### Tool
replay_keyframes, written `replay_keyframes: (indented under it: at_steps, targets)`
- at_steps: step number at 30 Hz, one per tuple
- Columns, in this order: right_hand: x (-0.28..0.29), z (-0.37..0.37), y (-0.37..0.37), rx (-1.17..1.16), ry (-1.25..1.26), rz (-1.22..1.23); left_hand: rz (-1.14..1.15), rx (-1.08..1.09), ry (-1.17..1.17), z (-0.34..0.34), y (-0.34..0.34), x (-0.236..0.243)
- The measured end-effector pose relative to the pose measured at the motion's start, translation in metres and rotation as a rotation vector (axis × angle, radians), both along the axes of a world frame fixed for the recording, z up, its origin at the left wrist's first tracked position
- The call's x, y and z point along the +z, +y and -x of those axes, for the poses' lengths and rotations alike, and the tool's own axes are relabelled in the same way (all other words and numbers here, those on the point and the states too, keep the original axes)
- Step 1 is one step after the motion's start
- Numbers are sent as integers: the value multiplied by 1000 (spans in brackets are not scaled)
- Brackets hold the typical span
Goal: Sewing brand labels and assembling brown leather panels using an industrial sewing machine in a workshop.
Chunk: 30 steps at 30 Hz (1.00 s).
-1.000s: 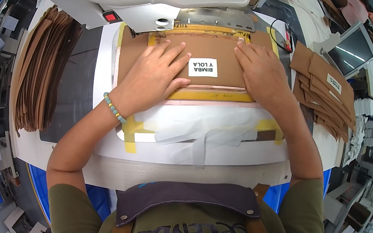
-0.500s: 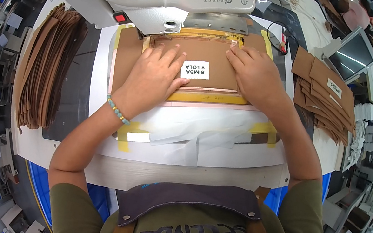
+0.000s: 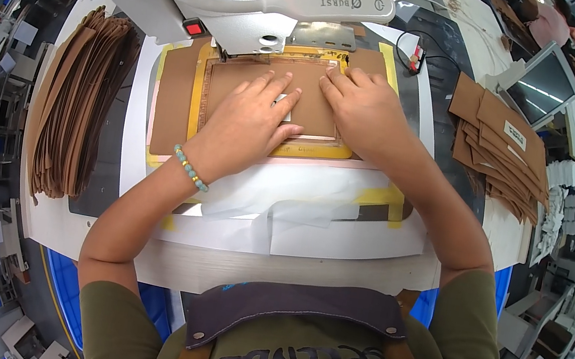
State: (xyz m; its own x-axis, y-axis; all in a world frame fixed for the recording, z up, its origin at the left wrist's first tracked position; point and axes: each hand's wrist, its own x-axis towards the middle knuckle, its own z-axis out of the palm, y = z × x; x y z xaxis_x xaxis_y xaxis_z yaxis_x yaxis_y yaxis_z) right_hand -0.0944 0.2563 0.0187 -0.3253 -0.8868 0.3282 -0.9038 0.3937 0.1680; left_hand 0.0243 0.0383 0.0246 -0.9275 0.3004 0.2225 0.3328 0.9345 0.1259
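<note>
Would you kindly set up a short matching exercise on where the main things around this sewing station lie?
Things:
1. left hand
2. stack of brown pieces
3. labelled brown pieces
4. beaded bracelet

Places:
A. fanned out at the table's right side
B. on the left wrist
C. flat on the brown panel in the yellow frame
D. piled at the table's left side

Pairs: 1-C, 2-D, 3-A, 4-B
</note>
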Motion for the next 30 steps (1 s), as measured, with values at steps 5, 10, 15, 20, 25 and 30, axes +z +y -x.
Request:
replay_keyframes:
  at_steps: [5,10,15,20,25,30]
  targets:
    - [-7,-5,-16,-3,47,-3,10,-7,-9,-2,-5,1]
    - [-7,-11,-33,36,58,49,-7,-27,24,-4,-14,-2]
    - [-5,-15,-43,33,-39,-13,-95,-23,56,-3,-22,-6]
    - [2,-16,-38,143,-84,82,-86,-28,69,-4,-28,-7]
    - [16,-19,-11,172,-170,156,-85,-18,67,-4,-35,-4]
    - [26,-14,13,111,-263,83,-102,7,64,-7,-45,-2]
